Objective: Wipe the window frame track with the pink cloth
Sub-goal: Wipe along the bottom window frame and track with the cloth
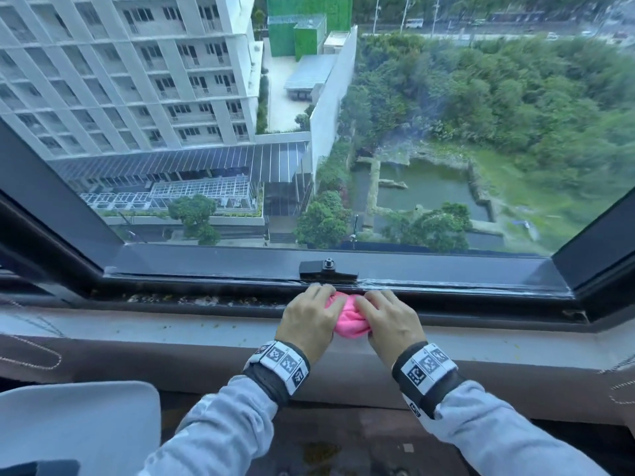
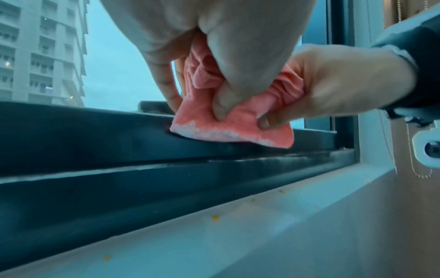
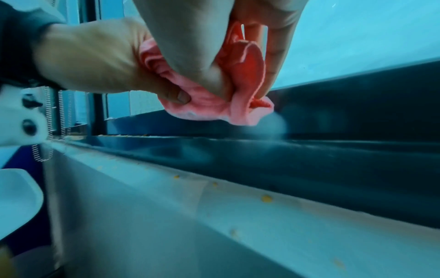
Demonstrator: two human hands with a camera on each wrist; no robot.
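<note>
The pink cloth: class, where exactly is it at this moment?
In the head view the pink cloth sits bunched between the left hand and the right hand, at the window frame track, just below the black window latch.

bunched pink cloth (image 1: pixel 348 319) over dark, gritty track (image 1: pixel 192 299)

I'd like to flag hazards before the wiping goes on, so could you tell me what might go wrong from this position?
1. The left hand and right hand both pinch the bunched pink cloth; little flat fabric may reach the track.
2. The black latch sits just beyond the fingers and could snag the cloth.
3. Debris in the track to the left could get pushed onto the sill.
</note>
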